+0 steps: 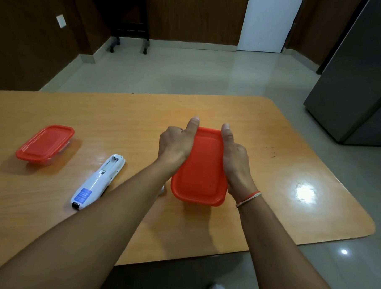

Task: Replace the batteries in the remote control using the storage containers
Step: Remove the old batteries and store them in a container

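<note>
Gripping the near container (200,166) from both long sides, your left hand (176,147) and right hand (233,159) clamp its red lid with thumbs laid along the top edges and fingers wrapped out of sight below. One view only, the head camera.

Item, near container: red snap lid on a body hidden under the lid and hands; held just above or on the wooden table (271,169), which of the two cannot be told. Judged light, thin-walled plastic, lid flexible and smooth. Expect the lid to bow before it releases; take hold at a corner lip, not mid-edge, and steady the base with the other hand. Contents not visible; loose batteries inside would roll and shift the weight when you tilt it.

Item, far container (45,144): same red lid, clear base showing beneath, closed, resting on the table well to your left, apart from everything else. Same handling is likely.

Item, remote control (98,181): white, lying back-up on the table between the two containers, just beside your left forearm. Battery bay at the far end looks uncovered and seems empty, though glare makes this uncertain. Judged rigid, light, slick on the polished top; pin it along its sides when seating cells, and mind the spring contacts.

Item, red thread band (248,198) on your right wrist: no bearing on the grip.
</note>
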